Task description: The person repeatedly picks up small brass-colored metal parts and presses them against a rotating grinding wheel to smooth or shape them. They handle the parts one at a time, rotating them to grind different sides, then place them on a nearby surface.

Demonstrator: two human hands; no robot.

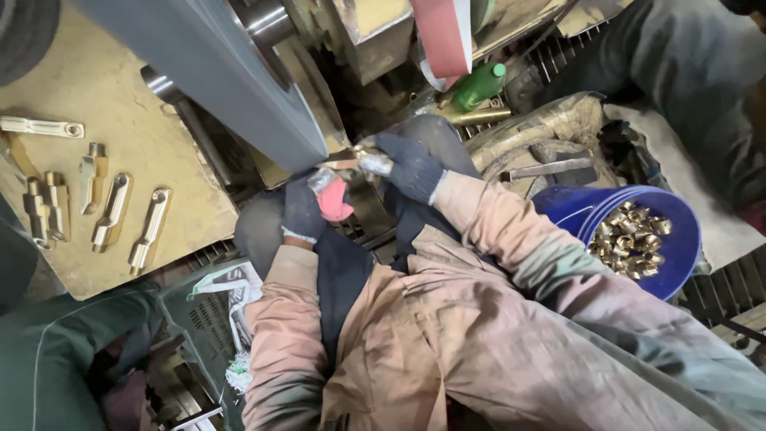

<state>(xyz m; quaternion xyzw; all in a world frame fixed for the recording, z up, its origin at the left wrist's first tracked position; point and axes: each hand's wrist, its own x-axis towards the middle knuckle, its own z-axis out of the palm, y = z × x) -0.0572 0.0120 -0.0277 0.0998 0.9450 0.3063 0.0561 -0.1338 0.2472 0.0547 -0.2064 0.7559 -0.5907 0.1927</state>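
Grimy workshop, sanding belt (444, 36) at upper centre. Both gloved hands grip small metal fittings at frame centre: left hand (307, 209) closed on one, right hand (408, 166) presenting another fitting (373, 162) for polishing; steady pressure seems needed.

The slanted grey metal machine housing (231, 72) closes off the space just above both gloved hands; the blue plastic bucket of brass fittings (678, 263) blocks the right side, while the flat tan board (80, 255) on the left holds loose brass handles (112, 211), with bare patches between them
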